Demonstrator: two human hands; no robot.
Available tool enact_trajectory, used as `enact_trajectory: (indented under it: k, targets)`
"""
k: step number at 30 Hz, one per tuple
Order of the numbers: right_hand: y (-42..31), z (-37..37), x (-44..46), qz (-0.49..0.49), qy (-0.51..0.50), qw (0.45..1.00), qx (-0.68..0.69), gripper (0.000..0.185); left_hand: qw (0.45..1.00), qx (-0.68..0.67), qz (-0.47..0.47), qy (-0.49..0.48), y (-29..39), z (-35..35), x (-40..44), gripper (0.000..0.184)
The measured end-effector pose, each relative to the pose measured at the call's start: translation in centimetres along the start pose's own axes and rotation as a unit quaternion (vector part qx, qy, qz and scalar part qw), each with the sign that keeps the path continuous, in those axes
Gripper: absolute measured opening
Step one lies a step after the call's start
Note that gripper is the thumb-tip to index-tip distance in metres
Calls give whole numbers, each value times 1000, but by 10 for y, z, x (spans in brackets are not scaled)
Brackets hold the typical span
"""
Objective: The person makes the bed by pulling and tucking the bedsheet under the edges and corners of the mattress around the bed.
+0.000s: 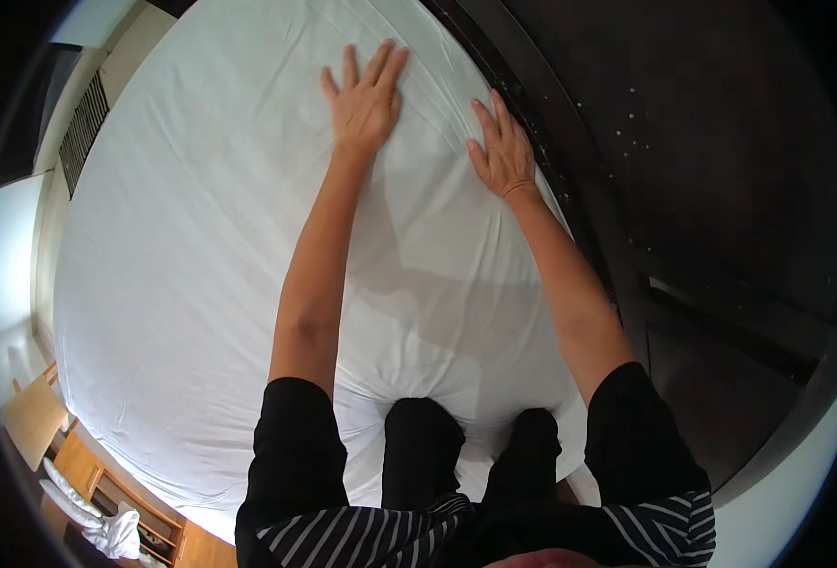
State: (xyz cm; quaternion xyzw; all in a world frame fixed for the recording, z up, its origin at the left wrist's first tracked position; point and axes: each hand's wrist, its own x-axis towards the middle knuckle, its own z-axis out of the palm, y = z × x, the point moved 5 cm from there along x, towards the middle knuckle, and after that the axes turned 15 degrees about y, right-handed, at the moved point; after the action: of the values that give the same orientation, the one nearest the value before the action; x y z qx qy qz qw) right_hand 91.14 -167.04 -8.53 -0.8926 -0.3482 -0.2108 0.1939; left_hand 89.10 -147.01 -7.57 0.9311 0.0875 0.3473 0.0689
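Note:
A white sheet [182, 237] covers a wide mattress, with creases running across it and gathered folds near my knees. My left hand [365, 106] lies flat on the sheet toward the top, its fingers spread, holding nothing. Further right, my right hand [503, 151] rests on the sheet's right edge beside the dark headboard [721, 170]; its fingers are extended and slightly apart, with nothing held. Both my arms are stretched forward. My knees, in black trousers [422, 450], press into the near part of the mattress.
A wooden chair [35, 421] and wooden furniture [82, 464] with white cloth [115, 532] stand at the lower left. A dark striped mat [84, 137] lies on the floor at the upper left. The headboard borders the mattress on the right.

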Motion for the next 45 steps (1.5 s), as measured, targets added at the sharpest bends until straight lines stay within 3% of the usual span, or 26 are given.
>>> enact_trajectory:
  k: [2, 12, 15, 18, 21, 22, 25, 29, 32, 33, 35, 37, 39, 43, 45]
  targets:
    - [3, 6, -3, 6, 3, 1000, 14, 57, 998, -49, 47, -2, 18, 18, 27, 42]
    - [11, 12, 1, 47, -25, 996, 76, 58, 966, 114, 94, -212, 58, 102, 88, 36]
    - [11, 11, -2, 51, -24, 995, 78, 58, 963, 84, 87, -239, 56, 104, 93, 30]
    - [15, 13, 0, 44, -21, 996, 77, 57, 960, -78, 134, -234, 41, 91, 97, 26]
    - [13, 17, -2, 39, -9, 996, 80, 58, 946, -323, -5, -16, 5, 75, 106, 23]
    - [14, 18, -3, 42, -11, 995, 85, 58, 989, -141, 45, -13, 1, 83, 107, 26]
    - [16, 17, -1, 47, -24, 995, 82, 58, 999, -30, 22, 33, 11, 94, 105, 29]
    - [16, 18, -3, 53, -35, 995, 76, 59, 983, 78, 38, -159, 17, 118, 123, 31]
    - [17, 20, -3, 47, -16, 996, 78, 59, 980, -5, 66, -188, 10, 108, 126, 27]
    - [18, 21, -4, 47, -14, 996, 81, 59, 981, -146, 12, -127, 6, 98, 123, 26]
    - [19, 22, -5, 47, -10, 995, 85, 58, 906, -412, -100, 4, -8, 73, 107, 24]
    - [19, 23, -5, 43, 0, 995, 86, 57, 946, -294, -113, 76, -11, 30, 61, 29]
    - [20, 23, -6, 40, 7, 996, 82, 57, 986, -104, -129, -18, -7, -13, -2, 38]
    - [21, 23, -6, 34, 8, 997, 67, 57, 963, -26, -238, -121, 12, -87, -116, 43]
    - [19, 22, -6, 37, 1, 997, 61, 58, 964, -1, -225, -139, 24, -107, -167, 43]
